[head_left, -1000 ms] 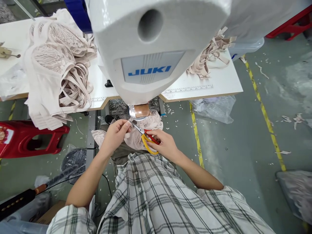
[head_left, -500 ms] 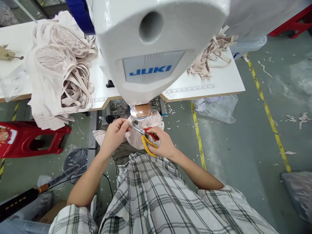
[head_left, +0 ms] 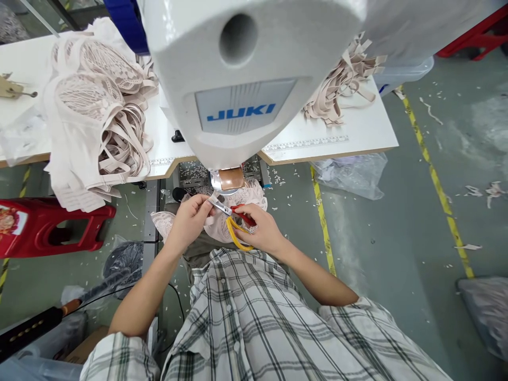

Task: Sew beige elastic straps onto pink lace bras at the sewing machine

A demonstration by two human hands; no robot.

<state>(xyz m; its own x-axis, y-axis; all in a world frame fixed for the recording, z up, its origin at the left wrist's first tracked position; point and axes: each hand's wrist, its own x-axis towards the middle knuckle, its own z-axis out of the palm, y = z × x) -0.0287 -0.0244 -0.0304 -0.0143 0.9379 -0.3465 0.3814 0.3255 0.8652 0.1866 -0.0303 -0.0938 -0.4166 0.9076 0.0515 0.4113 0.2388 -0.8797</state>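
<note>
A pale lace bra lies over my lap, just below the head of the white sewing machine. My left hand pinches a light fabric strap of it between thumb and fingers. In my right hand are scissors with one yellow and one red handle, their metal blades pointing up and left at the strap beside my left fingertips. Whether the blades touch the fabric I cannot tell. Part of the bra is hidden behind my hands.
On the white table, a heap of pale lace bras sits left of the machine and a bunch of beige straps right of it. A red stool stands at the left. Plastic bags hang under the table's right side.
My right hand and the scissors have shifted slightly left and up, bringing the blades closer to my left fingertips. My left hand keeps its pinch on the strap.
</note>
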